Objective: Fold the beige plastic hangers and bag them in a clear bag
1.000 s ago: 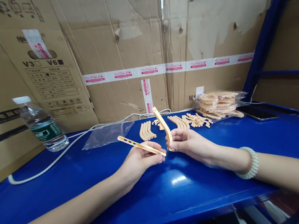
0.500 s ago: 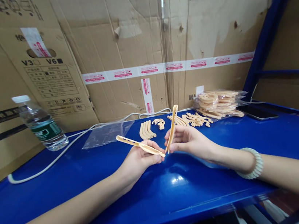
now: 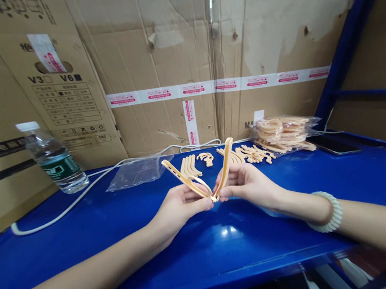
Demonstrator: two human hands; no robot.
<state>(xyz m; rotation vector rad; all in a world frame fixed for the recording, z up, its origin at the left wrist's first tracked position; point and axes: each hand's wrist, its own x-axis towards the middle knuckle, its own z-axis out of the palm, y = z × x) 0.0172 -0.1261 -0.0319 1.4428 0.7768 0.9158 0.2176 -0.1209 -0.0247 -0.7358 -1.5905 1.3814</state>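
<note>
My left hand (image 3: pixel 183 205) is closed on a long beige plastic piece (image 3: pixel 183 176) with slots along it and a curved loop near its lower end. Between the thumb and fingers of my right hand (image 3: pixel 246 182) is a second beige piece, a slim curved strip (image 3: pixel 226 161) that stands nearly upright. Their lower ends meet between my fingertips, forming a V; whether they are joined there I cannot tell. Behind my hands lie several curved beige strips (image 3: pixel 189 166), a small hooked beige part (image 3: pixel 206 158) and a pile of small beige parts (image 3: pixel 256 153).
A clear plastic bag of beige parts (image 3: pixel 282 135) sits at the back right beside a phone (image 3: pixel 335 144). An empty clear bag (image 3: pixel 134 173), a white cable (image 3: pixel 63 216) and a water bottle (image 3: pixel 54 160) are on the left. Cardboard (image 3: pixel 166 129) walls the blue table (image 3: pixel 182 278).
The piece in my left hand has tilted up and turned, showing its loop. Its lower end now meets the lower end of the strip in my right hand, which has barely moved.
</note>
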